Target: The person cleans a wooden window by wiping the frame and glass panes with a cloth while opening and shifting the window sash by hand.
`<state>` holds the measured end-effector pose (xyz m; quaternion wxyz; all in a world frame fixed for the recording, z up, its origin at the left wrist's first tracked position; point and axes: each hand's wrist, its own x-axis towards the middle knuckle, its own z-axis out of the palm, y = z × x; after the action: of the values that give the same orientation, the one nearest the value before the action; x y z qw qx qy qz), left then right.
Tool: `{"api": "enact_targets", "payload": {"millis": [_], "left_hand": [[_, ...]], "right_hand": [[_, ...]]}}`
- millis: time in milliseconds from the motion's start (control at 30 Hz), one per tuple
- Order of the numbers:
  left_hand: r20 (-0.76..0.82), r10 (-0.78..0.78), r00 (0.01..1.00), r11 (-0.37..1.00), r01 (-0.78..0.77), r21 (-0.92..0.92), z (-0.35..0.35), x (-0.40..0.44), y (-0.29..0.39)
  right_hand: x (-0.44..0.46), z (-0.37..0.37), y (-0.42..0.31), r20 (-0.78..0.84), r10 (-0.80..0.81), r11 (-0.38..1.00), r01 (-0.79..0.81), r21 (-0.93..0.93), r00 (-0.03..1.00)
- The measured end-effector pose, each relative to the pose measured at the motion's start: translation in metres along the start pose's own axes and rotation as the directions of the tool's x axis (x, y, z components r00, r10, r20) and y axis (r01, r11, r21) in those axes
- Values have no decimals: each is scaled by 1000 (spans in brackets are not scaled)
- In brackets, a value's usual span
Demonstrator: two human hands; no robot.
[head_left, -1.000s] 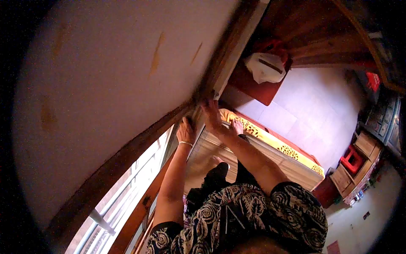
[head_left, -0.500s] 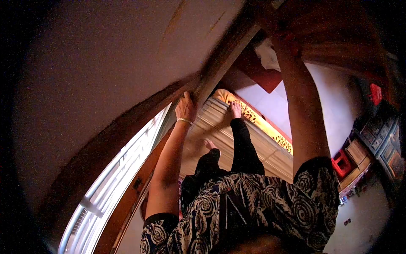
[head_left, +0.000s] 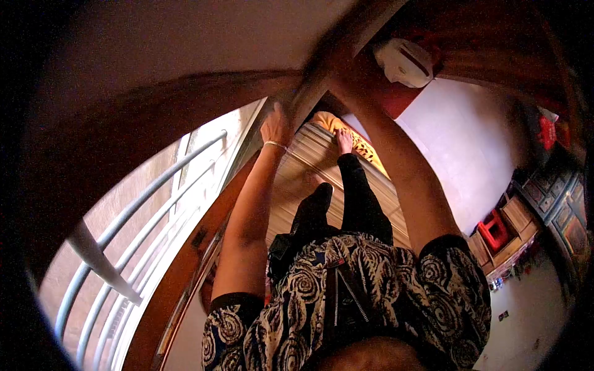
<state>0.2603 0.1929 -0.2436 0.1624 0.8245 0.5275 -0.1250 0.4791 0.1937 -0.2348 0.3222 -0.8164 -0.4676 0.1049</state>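
My left hand (head_left: 276, 127), with a thin bracelet at the wrist, is raised to the edge beside the barred window (head_left: 167, 204). Its fingers look curled there, but shadow hides what they hold. Higher and to the right, my right hand (head_left: 340, 83) reaches up against a dark brown strip (head_left: 309, 93) that looks like curtain cloth or a frame edge. That hand is too dark for its fingers to show. Dark reddish-brown cloth (head_left: 185, 93) arches over the window.
My bare foot (head_left: 344, 141) stands on a striped beige surface (head_left: 297, 167) with a yellow patterned edge (head_left: 365, 148). A white object (head_left: 405, 62) is at upper right. Red plastic item (head_left: 492, 232), boxes (head_left: 516, 216) and dark carved furniture (head_left: 566, 210) stand at right.
My right arm has swung left, bringing that hand nearer my left one. The dark cloth over the window sits higher, and more window bars show. The view has shifted a little.
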Motion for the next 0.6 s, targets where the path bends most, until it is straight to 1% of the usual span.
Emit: {"api": "enact_targets", "payload": {"millis": [33, 100, 133, 200, 233, 300, 333, 367, 400, 467, 500, 533, 567, 600], "left_hand": [[-5, 3, 1000, 1000, -3, -2, 2, 2, -2], [134, -85, 987, 996, 85, 5, 3, 6, -5], [126, -83, 989, 997, 83, 3, 3, 4, -5], [-99, 28, 995, 992, -40, -122, 6, -2, -8], [-101, 33, 994, 992, -45, -117, 6, -4, -10], [-74, 38, 997, 982, -51, -181, 10, -3, -11], [-75, 41, 996, 982, -54, -180, 9, -7, -9], [-152, 59, 987, 980, -86, -179, 14, -9, -9], [-225, 75, 971, 978, -116, -174, 17, -15, -8], [-226, 50, 973, 982, -89, -168, 4, -41, 10], [-237, 37, 971, 984, -76, -161, -4, -55, 22], [-291, 60, 955, 973, -121, -195, -8, -66, 34], [-288, 73, 955, 974, -131, -185, -7, -67, 57], [-320, 98, 942, 969, -163, -183, 1, -71, 65]], "right_hand": [[-12, 7, -9, 11, -3, 1000, 3, -14, 1000], [-33, 18, -26, 35, -12, 1000, 13, -28, 999], [-40, 23, -32, 47, -10, 999, 12, -36, 999], [-52, 30, -39, 68, -4, 999, 7, -42, 998], [-57, 31, -40, 83, 3, 999, 0, -45, 997], [-61, 33, -38, 98, 17, 999, -14, -35, 995], [-61, 29, -39, 93, 23, 1000, -21, -19, 995], [-62, 31, -38, 77, 33, 999, -33, 3, 996], [-64, 35, -39, 57, 47, 999, -48, 22, 997], [-61, 38, -35, 4, 84, 993, -84, 84, 996], [-60, 43, -33, -1, 82, 993, -81, 87, 997], [-57, 47, -30, -153, 127, 984, -105, 143, 980], [-49, 48, -12, -297, 190, 970, -133, 204, 936], [-47, 53, -3, -296, 205, 967, -147, 206, 933]]}}
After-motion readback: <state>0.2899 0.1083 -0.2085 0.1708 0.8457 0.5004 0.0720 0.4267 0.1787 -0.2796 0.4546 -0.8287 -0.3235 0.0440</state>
